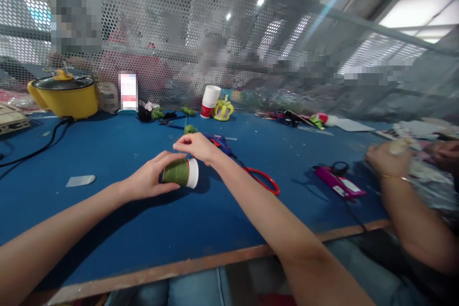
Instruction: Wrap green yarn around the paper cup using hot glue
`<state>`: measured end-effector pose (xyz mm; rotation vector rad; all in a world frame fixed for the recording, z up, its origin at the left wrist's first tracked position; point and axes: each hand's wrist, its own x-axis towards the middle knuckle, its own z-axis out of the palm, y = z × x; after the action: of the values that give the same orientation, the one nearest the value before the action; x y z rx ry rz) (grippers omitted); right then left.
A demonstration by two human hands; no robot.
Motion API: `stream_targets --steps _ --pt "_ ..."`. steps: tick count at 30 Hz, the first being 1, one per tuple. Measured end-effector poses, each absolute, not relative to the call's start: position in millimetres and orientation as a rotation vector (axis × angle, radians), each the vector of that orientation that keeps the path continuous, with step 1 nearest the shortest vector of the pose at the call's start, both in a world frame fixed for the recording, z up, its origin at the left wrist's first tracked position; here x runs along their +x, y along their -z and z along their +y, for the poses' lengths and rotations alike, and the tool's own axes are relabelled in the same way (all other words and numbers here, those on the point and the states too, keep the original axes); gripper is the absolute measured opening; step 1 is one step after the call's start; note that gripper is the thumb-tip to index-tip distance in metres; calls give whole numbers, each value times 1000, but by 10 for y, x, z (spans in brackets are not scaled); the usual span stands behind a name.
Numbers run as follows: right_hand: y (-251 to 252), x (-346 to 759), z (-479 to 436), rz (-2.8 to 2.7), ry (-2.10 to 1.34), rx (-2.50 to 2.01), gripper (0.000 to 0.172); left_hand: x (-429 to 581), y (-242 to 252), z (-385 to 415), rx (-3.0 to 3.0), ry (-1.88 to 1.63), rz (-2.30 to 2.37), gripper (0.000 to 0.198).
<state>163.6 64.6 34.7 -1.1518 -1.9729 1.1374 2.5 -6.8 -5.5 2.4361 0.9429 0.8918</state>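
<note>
My left hand point(152, 177) is wrapped round a paper cup point(193, 173) that lies tilted on its side, its white rim towards the right. Green yarn point(176, 172) is wound about the cup's body, and a bit of red shows near the rim. Just above the cup, my right hand point(195, 147) has its thumb and fingers pinched together on a thin strand of the green yarn, which is hard to see. Beyond that hand lies a small green yarn ball point(190, 129). A blue glue gun point(220, 143) rests behind my right wrist, partly hidden.
A yellow electric pot point(71, 98) and a lit phone point(128, 92) stand at the back left. Stacked paper cups point(210, 101) and a yellow crown-like piece point(223, 109) are behind. At right are a red cable loop point(267, 179), a purple power strip point(339, 184) and another person's hand point(390, 158).
</note>
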Motion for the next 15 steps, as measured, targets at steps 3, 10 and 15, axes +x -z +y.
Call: stream_targets --steps 3,10,15 --pt "-337 1520 778 -2002 -1194 -1236 10 53 46 -98 2485 -793 935 59" --pt "-354 1326 1435 -1925 -1011 -1393 13 86 30 -107 2438 -833 942 55" --pt "-577 1291 1921 -1945 -711 -1414 10 108 35 -105 2408 -829 912 55"
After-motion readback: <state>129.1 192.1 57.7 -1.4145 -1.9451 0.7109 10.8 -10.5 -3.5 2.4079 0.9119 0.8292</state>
